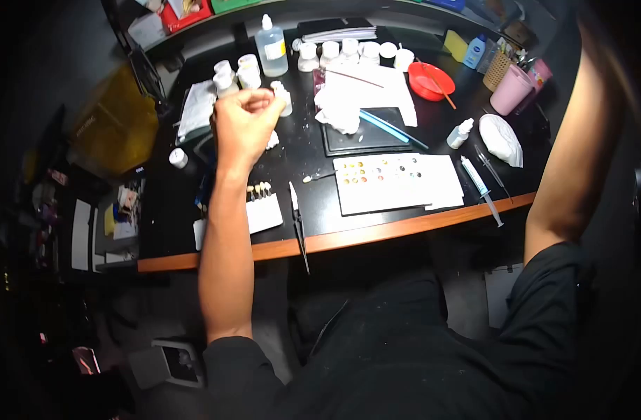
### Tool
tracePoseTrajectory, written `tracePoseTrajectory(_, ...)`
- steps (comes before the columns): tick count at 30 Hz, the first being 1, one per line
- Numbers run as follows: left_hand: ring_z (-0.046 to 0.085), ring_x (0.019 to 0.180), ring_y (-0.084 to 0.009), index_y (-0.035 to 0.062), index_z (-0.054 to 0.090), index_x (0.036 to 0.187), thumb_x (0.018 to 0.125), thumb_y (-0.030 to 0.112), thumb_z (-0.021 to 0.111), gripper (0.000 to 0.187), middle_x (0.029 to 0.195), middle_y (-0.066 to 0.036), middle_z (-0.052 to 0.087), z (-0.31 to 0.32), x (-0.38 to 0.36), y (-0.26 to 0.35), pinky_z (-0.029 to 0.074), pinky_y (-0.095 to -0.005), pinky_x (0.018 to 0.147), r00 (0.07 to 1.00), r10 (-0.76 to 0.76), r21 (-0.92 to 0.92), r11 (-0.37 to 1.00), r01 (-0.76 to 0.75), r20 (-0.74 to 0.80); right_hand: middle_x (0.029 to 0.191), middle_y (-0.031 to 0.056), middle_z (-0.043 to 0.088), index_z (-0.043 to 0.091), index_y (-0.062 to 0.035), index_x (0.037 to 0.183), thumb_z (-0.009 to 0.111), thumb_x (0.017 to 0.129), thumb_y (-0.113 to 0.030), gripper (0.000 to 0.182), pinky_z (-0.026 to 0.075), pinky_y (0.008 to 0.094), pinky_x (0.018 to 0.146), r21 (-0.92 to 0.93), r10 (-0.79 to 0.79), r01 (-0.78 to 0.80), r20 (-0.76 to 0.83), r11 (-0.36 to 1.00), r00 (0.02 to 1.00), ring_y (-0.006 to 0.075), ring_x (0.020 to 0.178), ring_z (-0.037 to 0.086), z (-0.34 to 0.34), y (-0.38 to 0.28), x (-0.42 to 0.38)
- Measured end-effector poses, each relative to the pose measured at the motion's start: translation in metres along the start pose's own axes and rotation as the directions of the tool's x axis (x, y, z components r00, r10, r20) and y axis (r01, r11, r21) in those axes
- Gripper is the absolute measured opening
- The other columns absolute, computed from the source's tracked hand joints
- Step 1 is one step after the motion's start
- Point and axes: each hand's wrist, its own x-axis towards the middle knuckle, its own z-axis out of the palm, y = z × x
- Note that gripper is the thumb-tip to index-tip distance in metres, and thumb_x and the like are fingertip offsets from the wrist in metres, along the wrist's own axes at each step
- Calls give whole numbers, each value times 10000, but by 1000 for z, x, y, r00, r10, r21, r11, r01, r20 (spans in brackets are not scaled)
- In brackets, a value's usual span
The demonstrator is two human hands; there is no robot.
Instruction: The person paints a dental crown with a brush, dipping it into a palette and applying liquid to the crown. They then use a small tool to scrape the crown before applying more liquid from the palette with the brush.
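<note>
- Hovering above the left half of the black table with an orange wooden front edge (376, 234), the left hand (245, 126) is curled into a fist, fingers together; whether it encloses anything cannot be told.
- The right hand is out of view: only the raised right forearm (572, 161) shows at the right edge, so its state cannot be told.
- Nearest the left hand stand a small white plastic bottle (284, 98) just beyond the knuckles and a cluster of small white lidded jars (235, 73) behind it. Risk: a forward or sideways swing of the fist may topple them.
- A row of tooth-shaped shade tabs on a white card (259, 206) lies under the left forearm. Risk: lowering the arm may scatter the tabs.
- Slim metal tweezers (299, 224) overhang the front edge of the table. Risk: a brush from the body or arm may knock them to the floor.
- A white mixing sheet with small coloured paint dots (387, 182) lies near the front edge. Risk: a sleeve or wrist dragged across may smear the wet dots.
- A clear plastic syringe (480, 187) rests close to the edge at the right. Risk: the descending right arm may push it off.
</note>
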Motion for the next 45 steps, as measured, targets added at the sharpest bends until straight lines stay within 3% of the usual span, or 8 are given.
tracePoseTrajectory(4, 632, 656, -65, -62, 732, 854, 769, 113, 788, 203, 732, -56, 711, -5, 1, 6, 504, -216, 635, 996, 35, -128, 991, -45, -84, 853, 124, 735, 547, -46, 708, 703, 825, 19, 205, 504, 240, 671, 36, 219, -217, -255, 976, 942, 130, 711, 638, -45, 1, -76)
tracePoseTrajectory(7, 618, 647, -62, -67, 729, 855, 774, 111, 788, 205, 721, -51, 704, -7, 3, 4, 496, -215, 634, 995, 30, -108, 993, -40, -95, 868, 104, 741, 530, -40, 639, 687, 835, 46, 266, 455, 251, 623, -324, 484, -401, 239, 857, 841, 115, 643, 567, -30, -40, -152)
tracePoseTrajectory(11, 615, 643, -68, -67, 732, 856, 773, 113, 791, 207, 722, -56, 702, -6, 3, 3, 496, -220, 636, 994, 11, -101, 995, -23, -110, 714, 90, 670, 617, -22, 738, 745, 714, -18, 130, 509, 366, 660, -443, 610, -505, 759, 741, 227, 229, 698, 606, -3, -77, -214)
tracePoseTrajectory(17, 614, 671, -74, -73, 730, 884, 772, 116, 790, 228, 748, -64, 700, -8, 4, 4, 502, -223, 665, 995, -6, -76, 997, -2, -103, 700, 149, 633, 619, -26, 759, 719, 664, -46, 140, 510, 439, 733, -384, 438, -363, 896, 849, 77, 336, 836, 588, 23, -90, -244)
tracePoseTrajectory(26, 604, 675, -60, -68, 724, 855, 763, 109, 789, 210, 740, -45, 691, -8, 2, 4, 499, -212, 676, 997, -3, -74, 997, -2, -80, 633, 129, 618, 535, -5, 694, 707, 739, 56, 188, 476, 348, 555, -427, 577, -639, 816, 639, 31, 272, 574, 609, 22, -80, -238)
tracePoseTrajectory(29, 599, 654, -49, -69, 723, 846, 759, 95, 783, 194, 723, -34, 689, -9, 2, 6, 495, -202, 648, 997, -26, -54, 998, 22, -72, 671, 97, 657, 406, -29, 677, 674, 822, 79, 323, 493, 290, 561, -336, 576, -533, 721, 777, 386, 105, 608, 617, 7, -54, -222)
tracePoseTrajectory(37, 657, 708, -100, -36, 756, 867, 704, 159, 775, 255, 765, -73, 730, 4, -6, 10, 525, -251, 699, 983, -46, 173, 985, 15, 177, 787, 140, 690, 343, -94, 703, 634, 832, 45, 347, 512, 251, 705, -321, 825, -875, 548, 362, 141, 116, 752, 631, -27, -20, -232)
tracePoseTrajectory(45, 575, 668, -51, -22, 750, 864, 751, 145, 739, 202, 736, -15, 688, 9, -13, 21, 434, -213, 624, 930, -33, 277, 958, -75, 366, 607, 79, 618, 385, -45, 654, 598, 754, -27, 236, 474, 305, 576, -308, 758, -786, 586, 536, 287, 147, 600, 607, -5, -41, -248)
